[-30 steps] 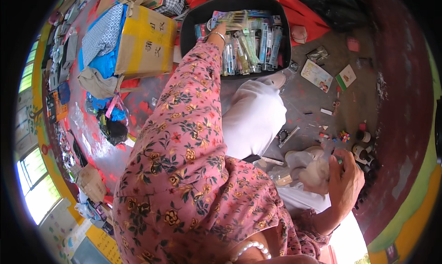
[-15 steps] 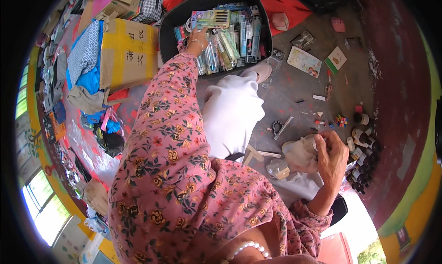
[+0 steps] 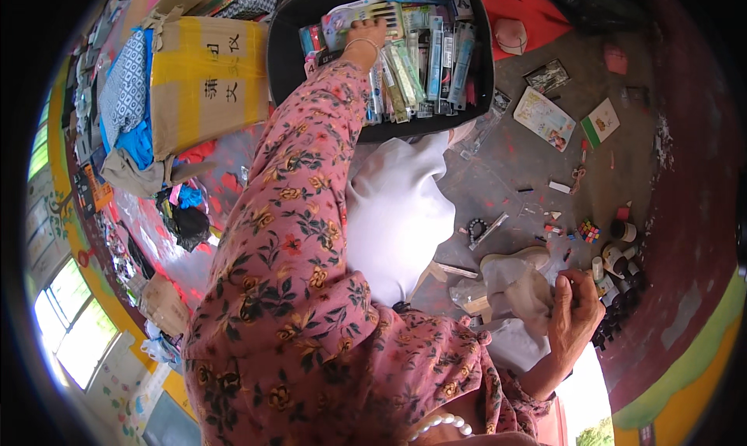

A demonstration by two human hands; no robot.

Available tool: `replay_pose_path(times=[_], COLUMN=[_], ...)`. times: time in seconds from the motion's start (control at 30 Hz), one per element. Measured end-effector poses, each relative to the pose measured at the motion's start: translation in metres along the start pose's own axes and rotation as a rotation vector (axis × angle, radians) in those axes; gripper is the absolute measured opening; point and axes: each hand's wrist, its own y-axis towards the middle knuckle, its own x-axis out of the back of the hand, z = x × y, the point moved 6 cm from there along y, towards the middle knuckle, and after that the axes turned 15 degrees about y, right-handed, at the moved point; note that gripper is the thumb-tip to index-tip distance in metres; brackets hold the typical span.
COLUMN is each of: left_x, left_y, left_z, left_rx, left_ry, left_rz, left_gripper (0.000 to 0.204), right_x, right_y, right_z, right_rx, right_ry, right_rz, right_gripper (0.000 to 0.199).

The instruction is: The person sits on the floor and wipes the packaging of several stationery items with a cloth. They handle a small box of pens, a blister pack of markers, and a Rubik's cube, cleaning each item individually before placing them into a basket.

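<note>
At the top, a black bin (image 3: 272,64) holds many slim clear-wrapped packs (image 3: 443,64) in blue, green and white. My left hand (image 3: 366,43) reaches into it, fingers bent over the lower edge of a flat pale packet (image 3: 342,24) with dark sticks showing through. What those sticks are I cannot make out. My right hand (image 3: 576,314) is raised at the lower right, thumb and fingers curled together. Beside it hangs a thin translucent fabric or plastic (image 3: 529,290); whether my fingers grip it is unclear.
On the left stands a taped cardboard box (image 3: 202,88) beside blue patterned cloth (image 3: 124,96). Booklets (image 3: 545,117), a puzzle cube (image 3: 589,230), a beaded bracelet (image 3: 477,228) and small scraps lie on the floor to the right. Dark bottles (image 3: 615,271) cluster by the wall. A pink cap (image 3: 510,35) sits beyond the bin.
My left hand has shifted right in the bin, from the packet's lower left onto its lower edge. My right hand has dropped lower, its fingers still curled. The whole view has tilted slightly.
</note>
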Motion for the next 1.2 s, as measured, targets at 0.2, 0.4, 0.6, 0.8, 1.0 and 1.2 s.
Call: replay_pose_path(times=[0.2,0.4,0.6,0.8,1.0,1.2], left_x=[-0.017,-0.061,-0.095,-0.009,-0.035,-0.085], left_y=[-0.021,0.002,0.004,-0.016,0.022,0.036], left_z=[0.055,0.061,0.076,0.043,0.063,0.068], left_rx=[0.093,0.034,-0.025,0.098,-0.052,0.180], left_ry=[-0.111,-0.279,-0.428,-0.009,0.016,-0.127], left_rz=[-0.048,-0.070,-0.439,0.092,-0.011,0.197], left_gripper=[0.039,0.046,0.041,0.065,0.083,0.082], right_x=[0.001,0.002,0.001,0.011,0.009,0.009], right_y=[-0.003,-0.007,-0.002,-0.002,-0.002,-0.003], right_z=[-0.001,-0.003,-0.012,-0.014,-0.015,-0.014], right_rx=[0.030,0.067,0.127,0.191,0.237,0.291], right_ry=[-0.016,-0.048,-0.044,-0.088,-0.101,-0.049], right_rz=[-0.030,-0.021,-0.006,-0.033,0.011,0.026], right_gripper=[0.016,0.014,0.013,0.013,0.014,0.013])
